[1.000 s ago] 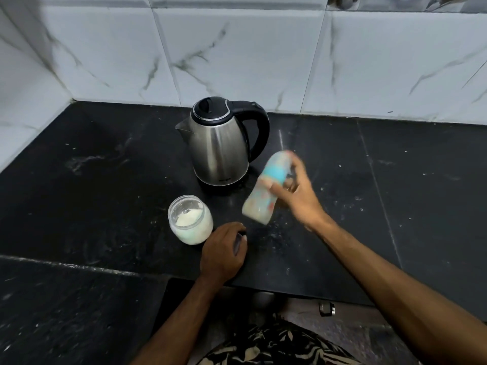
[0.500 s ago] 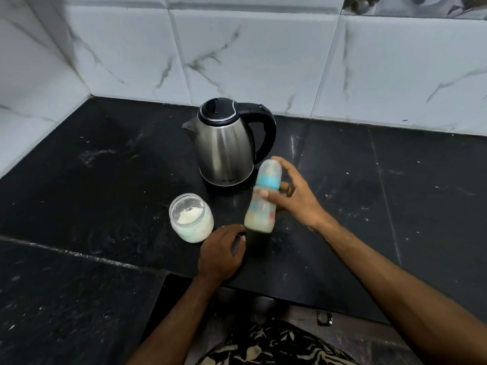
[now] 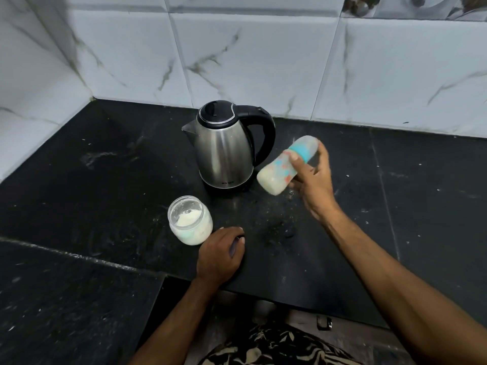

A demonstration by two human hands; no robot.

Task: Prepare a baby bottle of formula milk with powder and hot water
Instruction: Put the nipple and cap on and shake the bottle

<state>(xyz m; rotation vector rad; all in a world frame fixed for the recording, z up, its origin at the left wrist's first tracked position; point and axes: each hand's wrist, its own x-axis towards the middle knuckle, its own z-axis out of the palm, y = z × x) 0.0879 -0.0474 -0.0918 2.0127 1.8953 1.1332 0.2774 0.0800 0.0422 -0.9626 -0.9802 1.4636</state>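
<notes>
While the right hand (image 3: 313, 180) gripped the capped bottle (image 3: 287, 164), tilted in the air just right of the kettle (image 3: 224, 151), milky liquid filled its lower part. Judged from that, the step was shaking to mix. Doing it well called for a firm wrap near the blue collar and short swings clear of the kettle. The left hand (image 3: 220, 255) rested curled on the counter (image 3: 79, 180) beside the open jar (image 3: 190, 219); I could not tell whether it held anything.

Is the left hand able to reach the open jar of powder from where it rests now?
Probably yes. The left hand rests on the black counter just beside the open jar of powder, and nothing lies between them. The right hand, holding the baby bottle, is well clear.
</notes>
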